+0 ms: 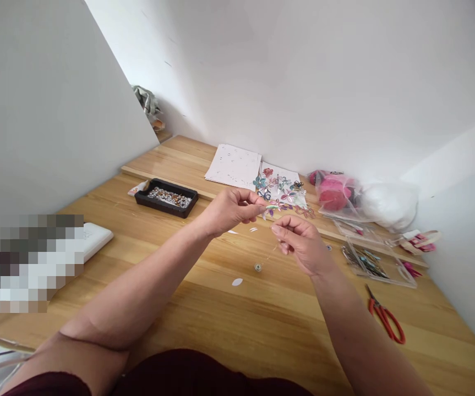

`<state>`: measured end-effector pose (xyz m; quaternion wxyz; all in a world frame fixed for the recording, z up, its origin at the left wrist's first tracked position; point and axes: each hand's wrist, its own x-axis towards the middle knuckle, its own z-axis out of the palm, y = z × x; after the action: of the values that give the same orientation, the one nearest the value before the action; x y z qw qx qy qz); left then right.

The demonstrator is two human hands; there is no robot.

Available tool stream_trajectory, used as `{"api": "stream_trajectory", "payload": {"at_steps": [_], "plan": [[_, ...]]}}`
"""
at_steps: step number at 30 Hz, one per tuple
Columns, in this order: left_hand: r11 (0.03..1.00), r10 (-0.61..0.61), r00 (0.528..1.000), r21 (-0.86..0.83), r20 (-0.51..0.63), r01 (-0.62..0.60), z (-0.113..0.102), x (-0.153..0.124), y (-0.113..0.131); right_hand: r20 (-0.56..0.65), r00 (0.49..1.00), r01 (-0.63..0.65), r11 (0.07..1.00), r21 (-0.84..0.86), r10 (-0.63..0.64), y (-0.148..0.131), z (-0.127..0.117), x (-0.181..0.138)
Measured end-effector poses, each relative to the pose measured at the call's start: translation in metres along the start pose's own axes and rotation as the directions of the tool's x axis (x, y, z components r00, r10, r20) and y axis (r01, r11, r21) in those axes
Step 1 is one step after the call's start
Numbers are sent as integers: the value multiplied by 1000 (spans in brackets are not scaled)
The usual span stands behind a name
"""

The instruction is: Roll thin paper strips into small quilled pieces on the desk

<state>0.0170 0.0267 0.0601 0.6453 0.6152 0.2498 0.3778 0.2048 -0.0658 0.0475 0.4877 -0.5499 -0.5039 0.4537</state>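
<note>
My left hand (231,209) is raised over the wooden table (204,313), its fingers pinched on a small shiny flower-shaped ornament (273,207). My right hand (301,243) is close beside it, fingers pinched on a thin wire that runs down toward a small wire spool (257,267) on the table. Several coloured wire flowers (280,190) lie on white paper just beyond my hands. Small white petal-shaped scraps (237,282) lie on the table under them.
A black tray of beads (166,197) sits at the left. White sheets (234,165) lie at the back. Red-handled pliers (386,316), a clear box of tools (380,263), a bag with pink yarn (336,192) and white stuffing (389,204) are on the right.
</note>
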Motion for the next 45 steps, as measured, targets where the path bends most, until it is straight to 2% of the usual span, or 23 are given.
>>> {"api": "stream_trajectory", "payload": {"at_steps": [4, 9, 13, 16, 23, 26, 30, 34, 38, 41, 45], "plan": [[998, 12, 1000, 66, -24, -11, -2, 0, 0, -35, 998, 54, 987, -152, -60, 5, -10, 5], [984, 31, 999, 178, -37, -24, -3, -1, 0, -132, 977, 168, 985, -25, -170, -7, -4, 7], [955, 62, 996, 293, -59, -42, -3, -2, 0, -76, 989, 135, 988, 74, -129, -18, 10, 6], [913, 162, 985, 389, -64, -125, -4, -3, 2, -35, 995, 91, 991, 99, -88, -18, 19, 7], [729, 374, 927, 613, 15, -304, -6, -8, 6, -14, 999, 31, 981, 193, -29, -15, 32, 10], [667, 424, 904, 658, 49, -348, -6, -9, 7, -30, 999, 31, 979, 200, -26, -18, 34, 11], [644, 459, 887, 674, 38, -363, -4, -9, 7, -58, 998, 48, 974, 223, -36, -22, 38, 13], [717, 436, 899, 614, -26, -330, -2, -7, 5, -137, 988, 98, 981, 167, -76, -18, 42, 15], [865, 284, 955, 452, -84, -218, 0, -4, 1, -216, 960, 202, 976, 84, -180, -9, 42, 17], [928, 156, 985, 354, -78, -119, 0, -2, -2, -233, 940, 257, 967, 4, -249, -3, 39, 18], [963, 62, 998, 262, -8, -58, -1, 0, -3, -247, 921, 297, 953, -59, -302, 1, 34, 17]]}}
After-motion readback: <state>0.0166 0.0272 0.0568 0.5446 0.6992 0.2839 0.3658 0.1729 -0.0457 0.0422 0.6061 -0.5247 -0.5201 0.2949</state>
